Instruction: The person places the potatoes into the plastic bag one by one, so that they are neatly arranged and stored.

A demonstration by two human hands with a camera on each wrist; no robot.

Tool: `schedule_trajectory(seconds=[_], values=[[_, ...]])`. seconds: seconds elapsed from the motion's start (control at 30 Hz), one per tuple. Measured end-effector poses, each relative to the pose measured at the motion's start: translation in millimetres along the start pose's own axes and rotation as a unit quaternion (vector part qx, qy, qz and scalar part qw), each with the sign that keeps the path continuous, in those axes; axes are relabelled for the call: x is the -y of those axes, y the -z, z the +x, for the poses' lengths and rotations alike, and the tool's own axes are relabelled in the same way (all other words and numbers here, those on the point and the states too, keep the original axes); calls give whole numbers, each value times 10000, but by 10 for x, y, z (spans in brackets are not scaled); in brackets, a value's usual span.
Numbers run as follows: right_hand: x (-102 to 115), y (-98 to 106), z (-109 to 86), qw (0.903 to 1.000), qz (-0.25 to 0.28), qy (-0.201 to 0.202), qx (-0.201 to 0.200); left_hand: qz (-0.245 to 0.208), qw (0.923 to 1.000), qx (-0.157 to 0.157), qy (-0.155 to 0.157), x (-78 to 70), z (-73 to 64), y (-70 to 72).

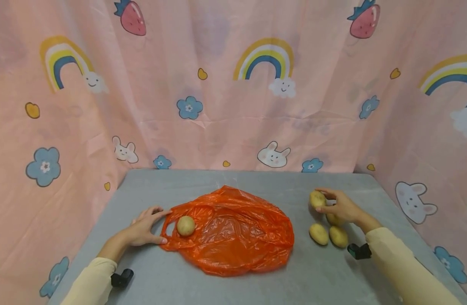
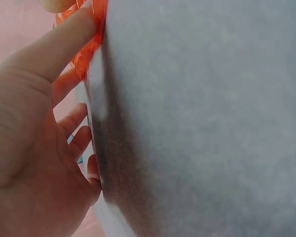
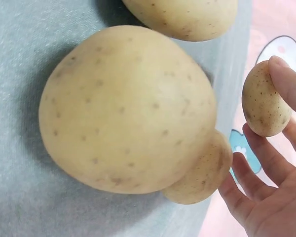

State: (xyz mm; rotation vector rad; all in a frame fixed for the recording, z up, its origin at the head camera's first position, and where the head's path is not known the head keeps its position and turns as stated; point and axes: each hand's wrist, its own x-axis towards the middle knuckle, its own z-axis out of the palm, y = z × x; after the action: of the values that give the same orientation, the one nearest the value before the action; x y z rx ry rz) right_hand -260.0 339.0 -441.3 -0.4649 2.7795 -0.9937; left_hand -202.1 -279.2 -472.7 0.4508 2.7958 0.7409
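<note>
An orange plastic bag (image 1: 237,245) lies spread flat on the grey table, its handle loop toward the left. One potato (image 1: 186,226) sits on the bag beside that loop. My left hand (image 1: 145,229) reaches the loop from the left, thumb and index fingertip touching its edges, the fingers spread. On the right, my right hand (image 1: 344,206) pinches a potato (image 1: 317,199) between thumb and fingers, above the table. Below that hand lie more potatoes: one at the left (image 1: 319,234), one at the right (image 1: 338,236), and another partly covered potato (image 1: 334,219) under the palm.
The grey table (image 1: 294,275) ends at a pink patterned curtain (image 1: 225,106) at the back and both sides. Black wrist devices sit at the left sleeve (image 1: 92,275) and right sleeve (image 1: 404,267).
</note>
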Motion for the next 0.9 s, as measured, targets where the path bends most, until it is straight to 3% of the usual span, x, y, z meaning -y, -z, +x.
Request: schedule_trajectory(seconds=[0.9], values=[[259,-19,9,9994,219,-172,-216,-30,10000,-55,-35,5,-8,-12]])
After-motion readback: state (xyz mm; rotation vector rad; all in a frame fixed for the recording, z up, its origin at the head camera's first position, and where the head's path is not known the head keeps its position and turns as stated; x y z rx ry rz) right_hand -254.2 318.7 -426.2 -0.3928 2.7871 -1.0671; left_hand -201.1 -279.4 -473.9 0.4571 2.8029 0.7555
